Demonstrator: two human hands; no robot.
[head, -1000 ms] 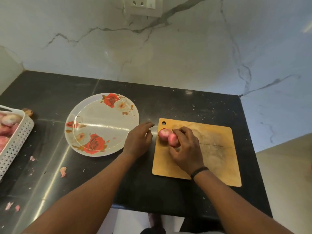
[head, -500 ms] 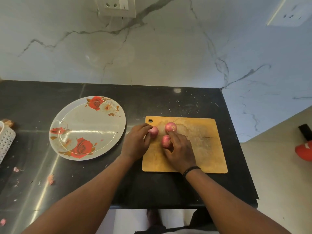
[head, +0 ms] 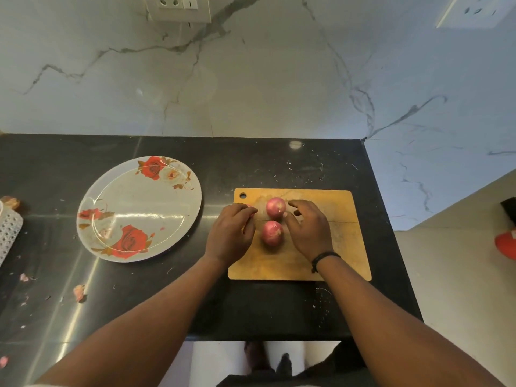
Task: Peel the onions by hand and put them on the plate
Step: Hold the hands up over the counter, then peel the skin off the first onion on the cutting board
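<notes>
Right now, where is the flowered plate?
In the head view the flowered plate lies on the dark counter, left of the wooden cutting board, with the left hand between them.

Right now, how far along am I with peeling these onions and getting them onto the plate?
Early on. Done: two onions, far onion and near onion, lie on the cutting board, still in pink skin. In hand: your left hand curls round something pink, probably a third onion, mostly hidden; your right hand is open beside them. Left: peeling them; the plate holds none.
</notes>
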